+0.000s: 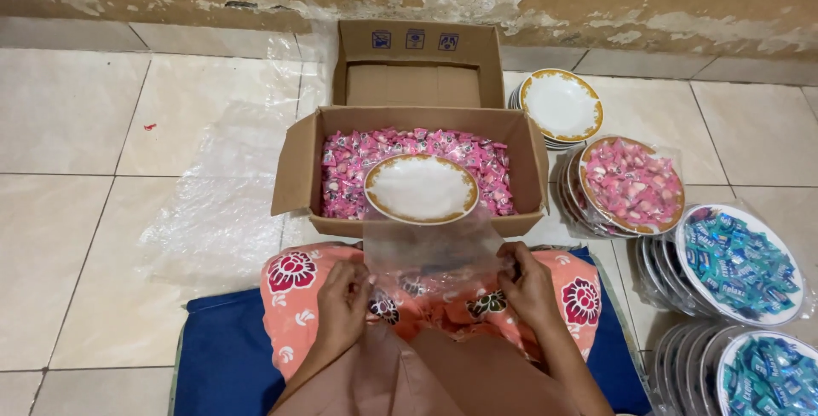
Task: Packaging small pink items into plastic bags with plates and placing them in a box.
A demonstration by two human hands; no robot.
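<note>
An open cardboard box point(300, 169) sits on the tiled floor in front of me, full of pink wrapped candies point(345, 164). An empty white plate with a gold rim point(421, 187) lies on top of the candies. Both my hands hold a clear plastic bag point(430, 254) stretched between them over my lap. My left hand point(343, 301) grips its left edge and my right hand point(526, 284) grips its right edge. The bag's upper part reaches the box's front wall, just below the plate.
To the right stand a stack of empty gold-rimmed plates point(562, 106), a wrapped plate of pink candies point(631, 184) and two wrapped plates of blue candies point(740, 262). A clear plastic sheet point(221, 203) lies on the left floor. I sit on a blue mat point(217, 352).
</note>
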